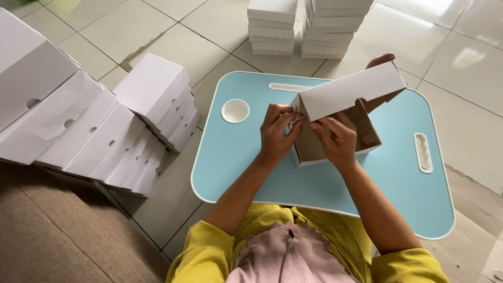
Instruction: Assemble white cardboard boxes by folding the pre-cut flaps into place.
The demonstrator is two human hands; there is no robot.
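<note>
A row of finished white boxes [78,126] leans on the tiled floor to the person's left, and 2 stacks of white boxes [306,26] stand past the far edge of the light blue lap table [246,162]. On that table sits the half-folded white box [340,112], its long lid running from near-left up to far-right, tilted open. Both hands meet at its near-left corner: the left hand [275,133] pinches a small flap there, fingers closed on the card, while the right hand [338,139] presses the box wall from inside, equally near. No labels show.
</note>
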